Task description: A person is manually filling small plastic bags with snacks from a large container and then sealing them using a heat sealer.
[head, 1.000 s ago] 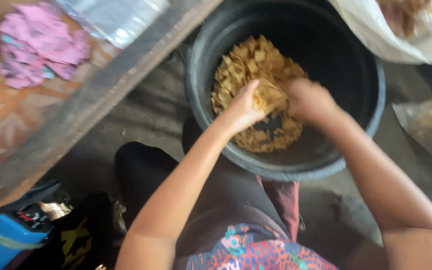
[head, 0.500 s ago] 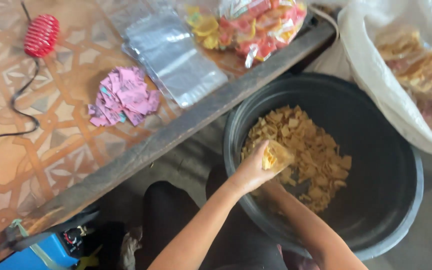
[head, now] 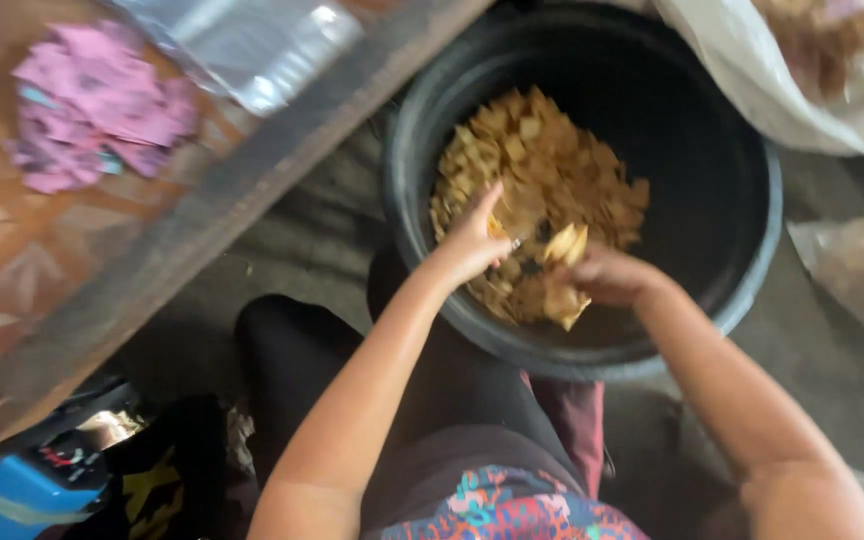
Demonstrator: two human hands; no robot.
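Golden-brown chips [head: 542, 170] are heaped in a big black tub [head: 752, 270] on the floor, and that's where we've got both hands. Our left hand [head: 472, 243] is laid over the near side of the pile with its fingers pressed into the chips; it's too blurry to say if they're curled round anything. Our right hand [head: 607, 277] sits just beside it, fingers closed on a small clear bag [head: 562, 290] that already has chips in it, its bottom hanging toward the tub's near rim. Judging by the pose, the bag is kept low over the heap so anything that spills drops back in.

So the chips are right under and between our fingers, touching both hands, with the rest of the heap running away toward the far wall of the tub.

Up on the patterned counter [head: 72, 290] to the left we see a pile of pink paper slips [head: 92, 100] and a stack of clear plastic bags [head: 252, 45], well apart from the tub. A large white sack [head: 752, 90] leans at the tub's far right.
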